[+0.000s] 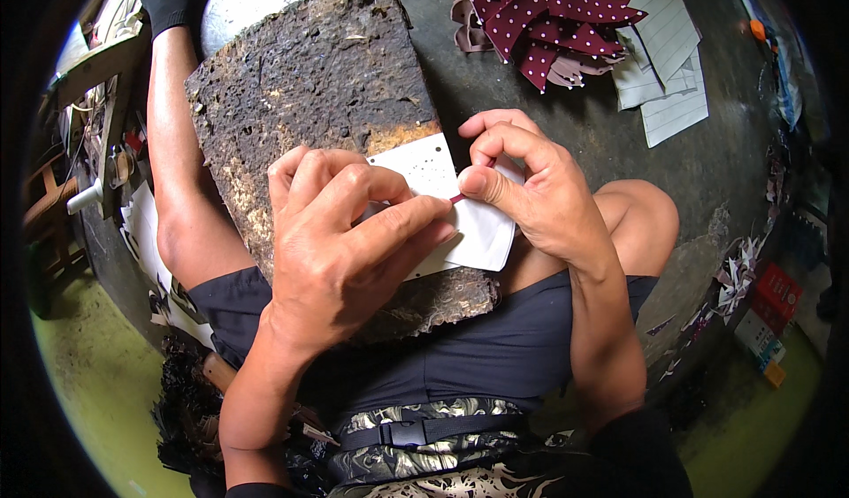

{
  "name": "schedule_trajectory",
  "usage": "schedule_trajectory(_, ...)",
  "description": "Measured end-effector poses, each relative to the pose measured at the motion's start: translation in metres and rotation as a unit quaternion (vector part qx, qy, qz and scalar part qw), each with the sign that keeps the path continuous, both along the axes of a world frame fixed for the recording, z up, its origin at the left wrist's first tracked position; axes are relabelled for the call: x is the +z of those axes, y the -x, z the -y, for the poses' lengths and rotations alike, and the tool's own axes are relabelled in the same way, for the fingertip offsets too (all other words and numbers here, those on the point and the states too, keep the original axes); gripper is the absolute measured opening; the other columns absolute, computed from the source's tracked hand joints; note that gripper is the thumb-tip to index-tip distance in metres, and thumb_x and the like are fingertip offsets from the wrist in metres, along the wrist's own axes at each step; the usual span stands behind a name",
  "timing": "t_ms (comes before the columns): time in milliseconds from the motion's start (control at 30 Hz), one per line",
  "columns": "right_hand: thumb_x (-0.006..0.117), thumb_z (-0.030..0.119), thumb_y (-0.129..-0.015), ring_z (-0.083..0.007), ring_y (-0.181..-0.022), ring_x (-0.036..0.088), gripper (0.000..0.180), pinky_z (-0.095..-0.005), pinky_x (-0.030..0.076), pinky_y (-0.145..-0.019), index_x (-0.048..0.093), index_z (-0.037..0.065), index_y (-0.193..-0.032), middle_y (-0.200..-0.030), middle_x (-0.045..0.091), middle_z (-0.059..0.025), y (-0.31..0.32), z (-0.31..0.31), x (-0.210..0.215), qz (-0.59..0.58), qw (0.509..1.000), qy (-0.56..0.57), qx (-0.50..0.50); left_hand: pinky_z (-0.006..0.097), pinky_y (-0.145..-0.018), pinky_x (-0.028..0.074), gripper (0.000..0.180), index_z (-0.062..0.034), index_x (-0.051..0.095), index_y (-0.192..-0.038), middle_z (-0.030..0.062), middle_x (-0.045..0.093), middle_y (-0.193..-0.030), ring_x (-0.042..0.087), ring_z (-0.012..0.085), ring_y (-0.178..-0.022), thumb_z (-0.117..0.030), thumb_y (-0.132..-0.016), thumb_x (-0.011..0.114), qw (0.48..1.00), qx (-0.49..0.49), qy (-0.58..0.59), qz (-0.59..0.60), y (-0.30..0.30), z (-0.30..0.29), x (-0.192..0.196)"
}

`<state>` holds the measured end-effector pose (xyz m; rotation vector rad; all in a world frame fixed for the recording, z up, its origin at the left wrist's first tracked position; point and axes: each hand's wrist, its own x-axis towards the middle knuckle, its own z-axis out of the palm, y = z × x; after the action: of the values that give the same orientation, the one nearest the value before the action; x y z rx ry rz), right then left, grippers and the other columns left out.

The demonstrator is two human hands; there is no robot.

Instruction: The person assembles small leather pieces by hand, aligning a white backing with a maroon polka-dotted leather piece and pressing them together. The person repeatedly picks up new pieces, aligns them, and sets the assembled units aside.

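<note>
The left hand [332, 219] and right hand [544, 193] each pinch a thin red strip [457, 199] between thumb and fingers. It is above white card [432, 164], near the right edge of the board [309, 82]. Dotted cloth [562, 11] lies beyond the board's far right corner.

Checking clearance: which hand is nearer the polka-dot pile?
The right hand, on the same side as the maroon polka-dot pile; the left hand is farther off, over the rough board.

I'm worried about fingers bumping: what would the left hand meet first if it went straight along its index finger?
Apparently the dark-red strip, then the right hand, at its thumb; depth there is unclear.
</note>
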<state>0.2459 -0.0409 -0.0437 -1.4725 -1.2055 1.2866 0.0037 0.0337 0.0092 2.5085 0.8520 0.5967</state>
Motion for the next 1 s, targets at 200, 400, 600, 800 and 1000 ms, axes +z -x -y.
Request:
schedule_trajectory(200,0.094,0.030,-0.098,-0.0221,-0.112,0.069,0.030,-0.0368,0.057,-0.098,0.075,0.007,-0.099,-0.129,0.070,-0.0113,-0.007,-0.009,-0.005,0.057,0.997,-0.055,0.023,0.047,-0.097,0.046,0.031,-0.0245,0.091,-0.109,-0.0059,0.072,-0.102,0.066,0.0220,-0.100,-0.028,-0.079,0.099,1.000,-0.015,-0.003,-0.008,0.004,-0.003,0.003)
schedule_trajectory(400,0.093,0.030,-0.100,-0.0220,-0.111,0.069,0.029,-0.0365,0.057,-0.096,0.075,0.007,-0.100,-0.129,0.069,-0.0123,-0.013,-0.013,-0.009,0.048,0.996,-0.063,0.049,0.050,-0.098,0.048,0.037,-0.0251,0.093,-0.113,-0.0044,0.073,-0.103,0.067,0.0233,-0.103,-0.029,-0.077,0.100,0.999,-0.032,0.002,-0.017,0.005,-0.005,0.006)
schedule_trajectory(600,0.092,0.033,-0.099,-0.0254,-0.115,0.069,0.030,-0.0374,0.056,-0.092,0.075,0.008,-0.102,-0.131,0.069,-0.0145,-0.020,-0.022,-0.009,0.074,0.990,-0.087,0.089,0.050,-0.098,0.049,0.038,-0.0243,0.093,-0.114,-0.0036,0.074,-0.103,0.067,0.0243,-0.103,-0.027,-0.076,0.100,0.999,-0.039,0.010,-0.017,0.005,-0.007,0.007)
schedule_trajectory(800,0.092,0.019,-0.097,-0.0207,-0.121,0.066,0.023,-0.0353,0.053,-0.097,0.075,0.006,-0.104,-0.134,0.069,-0.0140,-0.029,-0.028,-0.009,0.112,0.981,-0.086,0.134,0.050,-0.098,0.049,0.041,-0.0236,0.093,-0.114,-0.0033,0.074,-0.103,0.067,0.0246,-0.103,-0.027,-0.074,0.101,0.999,-0.041,0.009,-0.018,0.005,-0.009,0.006)
schedule_trajectory(1000,0.091,0.023,-0.098,-0.0179,-0.109,0.066,0.024,-0.0354,0.053,-0.093,0.075,0.007,-0.104,-0.137,0.067,-0.0129,-0.035,-0.030,-0.017,0.121,0.978,-0.091,0.145,0.050,-0.097,0.049,0.042,-0.0235,0.093,-0.114,-0.0034,0.074,-0.103,0.067,0.0244,-0.103,-0.027,-0.073,0.102,0.999,-0.039,0.005,-0.021,0.004,-0.008,0.006)
